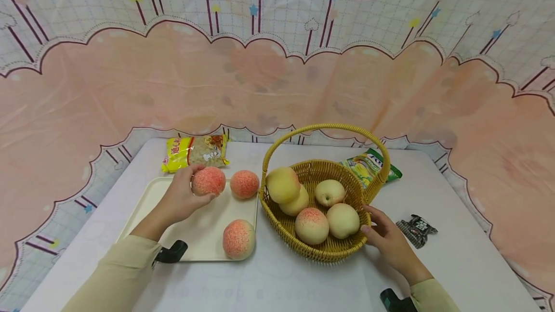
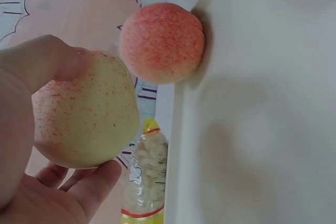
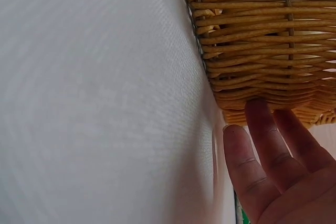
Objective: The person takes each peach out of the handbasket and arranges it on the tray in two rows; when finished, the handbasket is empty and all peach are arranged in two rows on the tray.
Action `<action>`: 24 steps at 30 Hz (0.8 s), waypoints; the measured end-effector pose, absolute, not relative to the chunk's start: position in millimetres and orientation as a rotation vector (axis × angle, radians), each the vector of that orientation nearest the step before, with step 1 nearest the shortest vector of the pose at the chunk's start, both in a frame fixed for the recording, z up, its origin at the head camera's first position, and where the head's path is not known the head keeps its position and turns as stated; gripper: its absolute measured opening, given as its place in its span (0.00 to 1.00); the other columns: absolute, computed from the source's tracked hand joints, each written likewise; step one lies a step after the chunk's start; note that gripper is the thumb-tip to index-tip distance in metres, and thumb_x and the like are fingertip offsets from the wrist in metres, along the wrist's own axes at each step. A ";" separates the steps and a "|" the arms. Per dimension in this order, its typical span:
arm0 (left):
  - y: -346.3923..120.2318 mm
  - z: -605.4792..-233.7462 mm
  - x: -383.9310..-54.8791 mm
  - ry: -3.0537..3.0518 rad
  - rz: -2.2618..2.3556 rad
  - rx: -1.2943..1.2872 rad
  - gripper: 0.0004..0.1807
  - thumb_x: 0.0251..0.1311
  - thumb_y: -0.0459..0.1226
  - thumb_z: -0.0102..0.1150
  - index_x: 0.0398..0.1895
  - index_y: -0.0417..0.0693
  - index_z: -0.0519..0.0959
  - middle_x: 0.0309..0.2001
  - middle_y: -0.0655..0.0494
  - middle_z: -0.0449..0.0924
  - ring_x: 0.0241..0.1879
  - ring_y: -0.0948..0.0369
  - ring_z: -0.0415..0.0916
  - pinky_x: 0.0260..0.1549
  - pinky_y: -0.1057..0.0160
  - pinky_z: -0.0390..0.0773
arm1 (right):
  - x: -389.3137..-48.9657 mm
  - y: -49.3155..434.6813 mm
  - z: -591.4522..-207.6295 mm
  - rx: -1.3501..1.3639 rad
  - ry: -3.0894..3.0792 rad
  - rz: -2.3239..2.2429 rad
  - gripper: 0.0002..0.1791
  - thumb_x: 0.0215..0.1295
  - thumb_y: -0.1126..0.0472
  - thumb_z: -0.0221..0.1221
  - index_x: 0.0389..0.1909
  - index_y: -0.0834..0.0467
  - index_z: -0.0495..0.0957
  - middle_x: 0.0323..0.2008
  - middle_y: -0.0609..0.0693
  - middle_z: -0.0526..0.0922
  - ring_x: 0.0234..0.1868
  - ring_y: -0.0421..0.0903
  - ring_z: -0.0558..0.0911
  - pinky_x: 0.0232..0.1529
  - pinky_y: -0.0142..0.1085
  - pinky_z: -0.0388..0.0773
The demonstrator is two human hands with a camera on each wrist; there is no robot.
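Observation:
My left hand (image 1: 184,196) grips a reddish peach (image 1: 208,180) above the tray, thumb on one side and fingers on the other; its pale speckled side (image 2: 89,114) shows in the left wrist view. On the cream tray (image 1: 191,240) lie a red peach (image 1: 244,184) at the back right and a paler peach (image 1: 239,239) at the front right corner. Several pale peaches (image 1: 311,226) fill part of a yellow wicker basket (image 1: 318,254) with a tall handle. My right hand (image 1: 392,242) touches the basket's right side with fairly straight fingers (image 3: 262,129).
Behind the tray lies a yellow and clear food bag (image 1: 195,152). A green snack bag (image 1: 368,166) sits behind the basket, partly hidden by it. To the right of my right hand is a small black packet (image 1: 417,230). A patterned cloth (image 1: 260,85) hangs beyond the white table.

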State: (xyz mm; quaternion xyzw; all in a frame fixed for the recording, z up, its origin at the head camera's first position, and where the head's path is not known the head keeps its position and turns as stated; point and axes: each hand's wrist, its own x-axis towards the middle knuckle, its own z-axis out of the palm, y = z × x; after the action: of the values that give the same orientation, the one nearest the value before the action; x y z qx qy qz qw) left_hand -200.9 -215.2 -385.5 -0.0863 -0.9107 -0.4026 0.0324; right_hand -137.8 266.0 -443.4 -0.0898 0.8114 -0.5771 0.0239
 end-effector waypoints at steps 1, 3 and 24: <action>-215.8 -387.5 -203.3 -2.808 -1.242 -0.256 0.43 0.55 0.34 0.71 0.69 0.29 0.59 0.64 0.27 0.56 0.61 0.35 0.61 0.58 0.33 0.67 | -137.7 265.9 -443.4 -0.275 2.512 -1.785 0.28 0.76 0.65 0.52 0.73 0.66 0.58 0.66 0.76 0.63 0.56 0.63 0.77 0.42 0.36 0.83; -216.6 -391.5 -208.5 -2.811 -1.253 -0.233 0.42 0.55 0.34 0.71 0.69 0.29 0.59 0.63 0.27 0.57 0.61 0.35 0.61 0.58 0.33 0.68 | -137.6 265.7 -443.2 -0.267 2.511 -1.786 0.29 0.76 0.65 0.53 0.73 0.66 0.58 0.66 0.76 0.63 0.56 0.62 0.78 0.42 0.36 0.83; -216.7 -411.4 -229.6 -2.885 -1.269 -0.068 0.41 0.54 0.33 0.72 0.67 0.29 0.60 0.62 0.28 0.57 0.61 0.36 0.61 0.61 0.35 0.65 | -137.3 265.7 -443.2 -0.270 2.502 -1.794 0.29 0.76 0.65 0.53 0.73 0.66 0.58 0.66 0.76 0.63 0.56 0.58 0.78 0.43 0.36 0.83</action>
State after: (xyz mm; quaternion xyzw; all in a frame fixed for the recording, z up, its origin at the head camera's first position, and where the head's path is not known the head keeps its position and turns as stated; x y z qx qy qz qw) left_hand -229.6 -216.7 -411.4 -0.0217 -0.9152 -0.4024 -0.0055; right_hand -137.3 265.7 -443.2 -0.0872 0.8093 -0.5804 0.0255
